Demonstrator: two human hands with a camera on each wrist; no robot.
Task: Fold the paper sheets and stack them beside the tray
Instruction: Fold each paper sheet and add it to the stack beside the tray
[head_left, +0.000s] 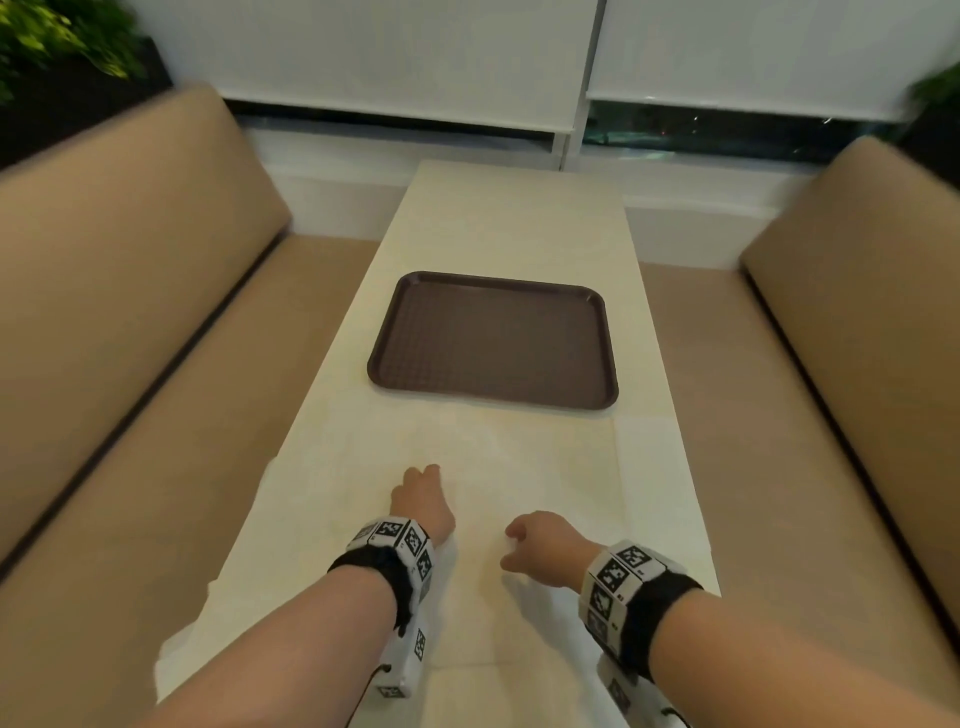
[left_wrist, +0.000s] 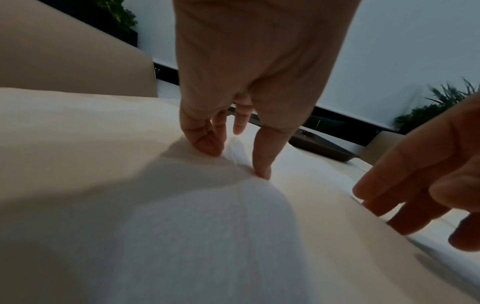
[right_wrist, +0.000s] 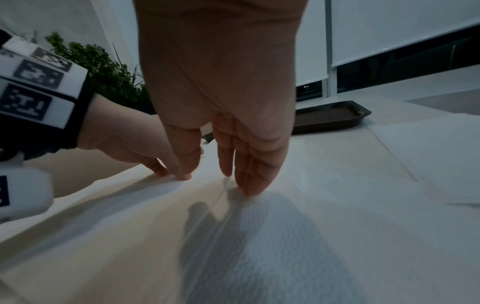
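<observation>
White, thin paper sheet (head_left: 545, 467) spread flat under both grips, fingertips pressing; left hand (head_left: 422, 501) nearer brown plastic tray (head_left: 493, 340) than right hand (head_left: 545, 545).

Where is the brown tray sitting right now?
In the head view the brown tray lies flat and empty mid-table, beyond the paper sheet that both hands touch.
</observation>
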